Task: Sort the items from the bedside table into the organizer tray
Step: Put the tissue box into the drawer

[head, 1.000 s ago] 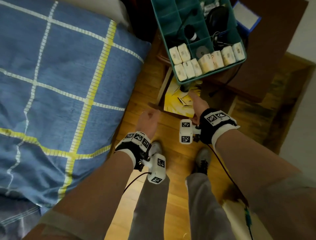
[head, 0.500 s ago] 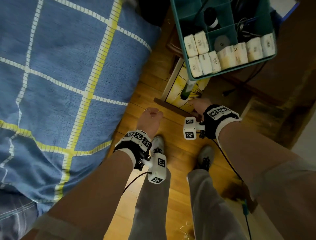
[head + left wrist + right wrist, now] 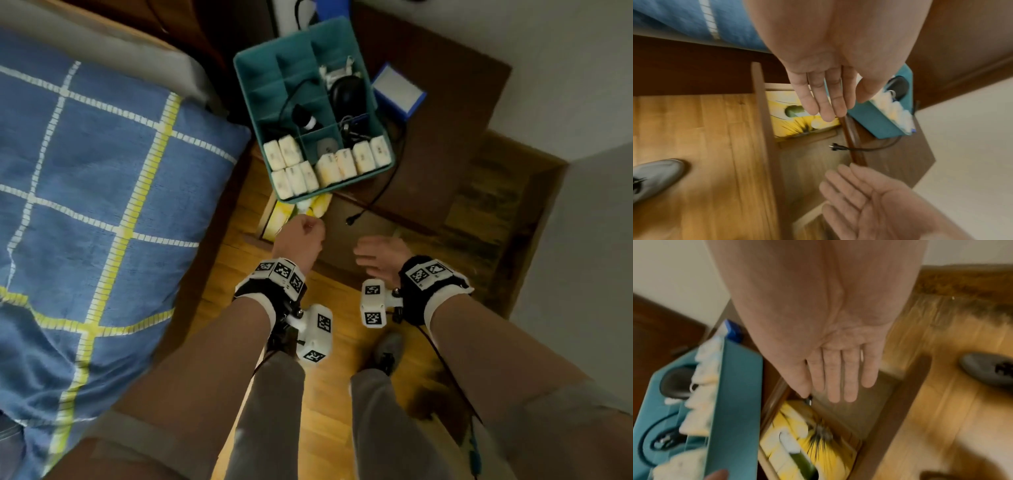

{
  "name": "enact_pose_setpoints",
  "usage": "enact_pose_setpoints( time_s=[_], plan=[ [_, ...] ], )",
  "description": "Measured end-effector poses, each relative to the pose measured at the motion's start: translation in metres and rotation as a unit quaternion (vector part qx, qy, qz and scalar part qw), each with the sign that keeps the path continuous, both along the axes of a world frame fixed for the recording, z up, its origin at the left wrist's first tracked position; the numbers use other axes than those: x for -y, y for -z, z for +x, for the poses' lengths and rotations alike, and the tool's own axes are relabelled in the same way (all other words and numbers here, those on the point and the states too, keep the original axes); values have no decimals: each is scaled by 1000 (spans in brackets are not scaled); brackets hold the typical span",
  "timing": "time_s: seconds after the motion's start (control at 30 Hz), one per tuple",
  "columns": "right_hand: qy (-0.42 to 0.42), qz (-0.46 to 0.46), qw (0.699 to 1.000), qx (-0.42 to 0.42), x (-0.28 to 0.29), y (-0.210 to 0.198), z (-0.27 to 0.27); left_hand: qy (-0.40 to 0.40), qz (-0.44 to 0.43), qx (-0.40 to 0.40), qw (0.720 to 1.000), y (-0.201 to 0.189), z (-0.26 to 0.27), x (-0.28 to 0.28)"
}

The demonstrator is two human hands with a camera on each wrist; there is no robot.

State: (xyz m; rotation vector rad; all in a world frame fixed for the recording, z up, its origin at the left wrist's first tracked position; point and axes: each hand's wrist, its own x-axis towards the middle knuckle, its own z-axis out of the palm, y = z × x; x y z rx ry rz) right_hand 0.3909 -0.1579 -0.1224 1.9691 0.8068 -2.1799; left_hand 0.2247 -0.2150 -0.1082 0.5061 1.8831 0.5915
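Observation:
The teal organizer tray (image 3: 337, 185) stands on the dark bedside table (image 3: 445, 137). It holds white packets (image 3: 329, 164), a black round item (image 3: 346, 92) and cables. Beneath it a drawer stands open, with a yellow box (image 3: 284, 212) and a green bottle (image 3: 803, 464) inside. My left hand (image 3: 301, 233) hovers over the drawer's left part. In the left wrist view its fingers (image 3: 826, 112) hang straight and hold nothing. My right hand (image 3: 373, 255) is flat and empty above the drawer's right part, its fingers (image 3: 840, 391) stretched out.
A black cable plug (image 3: 352, 219) hangs off the table's front edge over the drawer. A blue and white box (image 3: 399, 90) lies right of the tray. The bed with a blue checked cover (image 3: 102, 171) fills the left. My shoes stand on the wooden floor (image 3: 212, 308).
My right hand has drawn back out of the drawer and now lies flat and empty. The left hand has moved forward to the drawer. The view has tilted up toward the tray.

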Motion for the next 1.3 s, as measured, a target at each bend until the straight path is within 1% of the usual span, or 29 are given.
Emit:
enact_pose_setpoints(
  time_s=[0.07, 0.2, 0.27, 0.33, 0.43, 0.5, 0.57, 0.63, 0.7, 0.77, 0.9, 0.97, 1.1, 1.2, 1.27, 1.3],
  plan=[
    [-7, 19, 1000, 12, -18, -19, 37, 14, 12, -19, 1000, -21, 28, -21],
    [20, 91, 994, 53, -62, -61, 106, 55, 35, -58, 996, -51, 85, -66],
    [27, 125, 990, 64, -91, -70, 126, 70, 44, -73, 994, -57, 106, -90],
    [42, 140, 987, 67, -118, -70, 139, 84, 43, -79, 992, -56, 121, -113],
    [48, 153, 985, 64, -153, -56, 147, 91, 34, -71, 993, -41, 136, -142],
    [44, 152, 984, 75, -173, -46, 153, 117, 28, -75, 990, -26, 144, -161],
    [40, 155, 984, 77, -195, -33, 152, 144, 20, -96, 985, -12, 148, -179],
    [25, 149, 984, 94, -214, -18, 150, 182, 5, -115, 977, 2, 152, -194],
    [31, 134, 986, 94, -229, -4, 147, 226, -18, -106, 968, 15, 157, -206],
    [44, 117, 988, 85, -241, 9, 143, 249, -35, -109, 962, 25, 160, -216],
    [34, 94, 992, 73, -257, 37, 146, 285, -49, -158, 944, 47, 168, -223],
    [44, 80, 994, 58, -267, 45, 146, 295, -45, -173, 939, 51, 170, -227],
    [-51, 86, 992, 71, -276, 54, 152, 321, -70, -205, 922, 54, 176, -231],
    [-31, 61, 996, 51, -279, 57, 154, 351, -99, -223, 904, 55, 184, -231],
    [-42, 51, 996, 54, -277, 55, 155, 353, -113, -228, 900, 56, 189, -228],
    [-32, 40, 998, 41, -274, 56, 156, 351, -117, -231, 900, 56, 190, -228]
  ],
)
